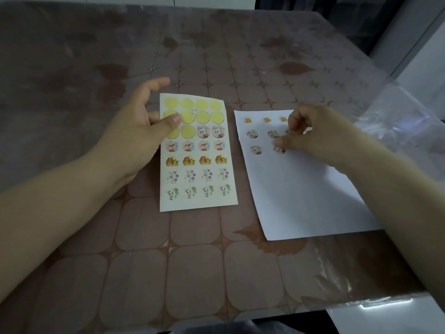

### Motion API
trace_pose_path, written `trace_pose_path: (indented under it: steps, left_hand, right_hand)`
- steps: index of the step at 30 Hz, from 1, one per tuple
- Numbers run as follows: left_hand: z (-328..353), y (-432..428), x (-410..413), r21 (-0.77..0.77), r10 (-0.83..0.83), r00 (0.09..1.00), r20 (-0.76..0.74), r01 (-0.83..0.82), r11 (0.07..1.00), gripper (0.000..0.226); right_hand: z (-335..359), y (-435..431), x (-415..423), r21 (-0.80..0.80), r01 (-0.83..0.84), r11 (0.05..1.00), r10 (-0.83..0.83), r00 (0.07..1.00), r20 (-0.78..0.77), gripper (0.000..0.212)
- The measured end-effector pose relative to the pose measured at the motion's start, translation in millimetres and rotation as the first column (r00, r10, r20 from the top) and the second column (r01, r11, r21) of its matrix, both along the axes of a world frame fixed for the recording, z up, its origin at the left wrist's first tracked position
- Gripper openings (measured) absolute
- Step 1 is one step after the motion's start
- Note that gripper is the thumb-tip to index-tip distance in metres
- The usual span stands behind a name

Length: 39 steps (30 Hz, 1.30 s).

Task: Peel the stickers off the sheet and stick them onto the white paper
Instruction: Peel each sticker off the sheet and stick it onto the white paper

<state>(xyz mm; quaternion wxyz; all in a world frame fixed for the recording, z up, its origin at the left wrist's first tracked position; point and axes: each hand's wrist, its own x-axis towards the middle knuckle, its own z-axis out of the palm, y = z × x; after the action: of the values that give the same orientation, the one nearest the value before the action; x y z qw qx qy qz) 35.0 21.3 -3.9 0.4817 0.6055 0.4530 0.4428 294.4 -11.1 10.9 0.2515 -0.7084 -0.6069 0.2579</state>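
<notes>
The sticker sheet [199, 165] lies flat mid-table, with yellow blank circles in its top rows and cartoon stickers below. My left hand [142, 126] pinches its upper left edge, thumb on top and index finger stretched out. To its right lies the white paper [305, 194], carrying several stickers in three rows. My right hand [305, 131] hovers over the paper's upper part with its fingers curled. Its thumb tip presses on a round sticker [279, 150] in the third row. Another sticker in the second row is partly hidden by the fingers.
A clear plastic cover [385, 121] lies over the brown patterned tablecloth [192, 261] and wrinkles along the right edge. The table's near edge [265, 319] runs along the bottom, and its right edge lies close to the paper.
</notes>
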Motion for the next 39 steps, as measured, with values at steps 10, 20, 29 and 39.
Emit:
trace_pose_path:
  steps: [10,20,29,39]
  left_hand:
    - [0.5,1.4,0.5,0.003,-0.022,1.0,0.011,0.022,1.0,0.045]
    - [0.0,-2.5,-0.5,0.01,-0.15,0.989,-0.003,0.15,0.989,0.05]
    - [2.1,-7.8,2.7,0.056,-0.214,0.977,0.0,0.214,0.975,0.056]
    - [0.6,-9.6,4.5,0.106,-0.201,0.979,-0.045,0.204,0.973,0.055]
  right_hand:
    - [48.3,-9.6,-28.7,0.085,-0.258,0.962,0.253,0.965,0.064,0.013]
    - [-9.9,6.6,-75.8,0.446,-0.243,0.861,0.202,0.97,0.138,0.033]
    - [-13.2,0.3,-81.8,0.566,-0.175,0.806,0.182,0.982,0.044,0.02]
    - [-13.4,-1.1,-82.0,0.587,-0.174,0.791,0.189,0.981,0.036,0.018]
